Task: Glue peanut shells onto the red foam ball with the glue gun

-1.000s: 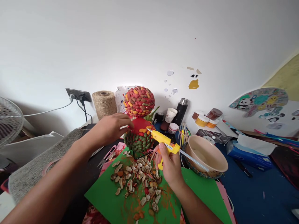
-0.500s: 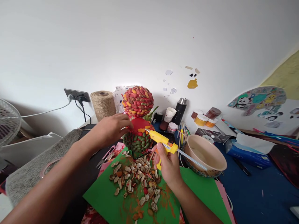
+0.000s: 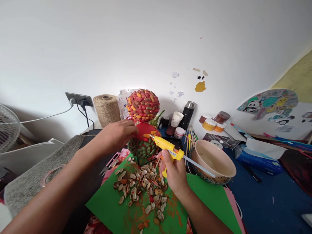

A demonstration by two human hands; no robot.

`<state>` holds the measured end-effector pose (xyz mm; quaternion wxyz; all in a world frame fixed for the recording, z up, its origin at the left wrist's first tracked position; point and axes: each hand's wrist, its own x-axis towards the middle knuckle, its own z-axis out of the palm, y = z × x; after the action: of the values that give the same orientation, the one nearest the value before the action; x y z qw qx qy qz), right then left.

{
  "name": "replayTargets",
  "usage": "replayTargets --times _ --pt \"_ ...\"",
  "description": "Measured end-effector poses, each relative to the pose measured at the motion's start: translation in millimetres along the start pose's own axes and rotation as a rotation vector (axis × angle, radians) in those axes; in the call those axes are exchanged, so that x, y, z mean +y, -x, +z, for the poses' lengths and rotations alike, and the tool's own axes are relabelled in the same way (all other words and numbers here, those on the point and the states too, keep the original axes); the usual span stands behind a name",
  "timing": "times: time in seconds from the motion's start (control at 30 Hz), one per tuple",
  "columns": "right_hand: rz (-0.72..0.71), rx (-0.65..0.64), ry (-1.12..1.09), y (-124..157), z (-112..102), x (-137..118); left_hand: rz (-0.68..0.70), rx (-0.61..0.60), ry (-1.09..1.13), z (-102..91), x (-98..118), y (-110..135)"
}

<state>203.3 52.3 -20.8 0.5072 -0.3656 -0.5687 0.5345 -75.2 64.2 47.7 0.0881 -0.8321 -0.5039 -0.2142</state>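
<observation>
My right hand (image 3: 175, 174) grips a yellow hot glue gun (image 3: 165, 144) with a clear glue stick (image 3: 200, 165) out of its back. Its nozzle points at a round form (image 3: 143, 129), partly bare red, covered below with green shells and at the right with orange ones. Above it sits a ball (image 3: 143, 104) covered in red, orange and brown peanut shells. My left hand (image 3: 119, 135) is at the left side of the round form, fingers bent together; their tips and anything between them are hidden. Loose peanut shells (image 3: 134, 193) lie below on green card (image 3: 109, 203).
A twine spool (image 3: 106, 110) and scissors (image 3: 109, 163) are at the left. Behind the glue gun stand a black flask (image 3: 187, 114), paper cups (image 3: 177, 119) and paint jars (image 3: 210, 124). A beige bowl (image 3: 227, 159) in a basket stands right of my right hand, beside a blue tissue pack (image 3: 259, 161).
The view has shifted slightly. The glue gun's nozzle is a little further left and closer to the orange shells. My left hand stays at the left side of the round form.
</observation>
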Motion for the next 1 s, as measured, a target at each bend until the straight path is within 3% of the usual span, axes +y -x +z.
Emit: replayTargets --times 0.3,0.7,1.0 --pt "0.009 0.004 -0.010 1.7 0.7 2.6 0.025 -0.045 0.062 -7.1 3.5 -0.8" --pt "0.001 0.017 -0.021 3.9 1.5 6.2 -0.038 -0.030 -0.019 -1.1 4.1 -3.0" --pt "0.002 0.016 -0.021 3.3 1.9 6.0 -0.078 -0.052 0.048 -5.7 5.5 -3.3"
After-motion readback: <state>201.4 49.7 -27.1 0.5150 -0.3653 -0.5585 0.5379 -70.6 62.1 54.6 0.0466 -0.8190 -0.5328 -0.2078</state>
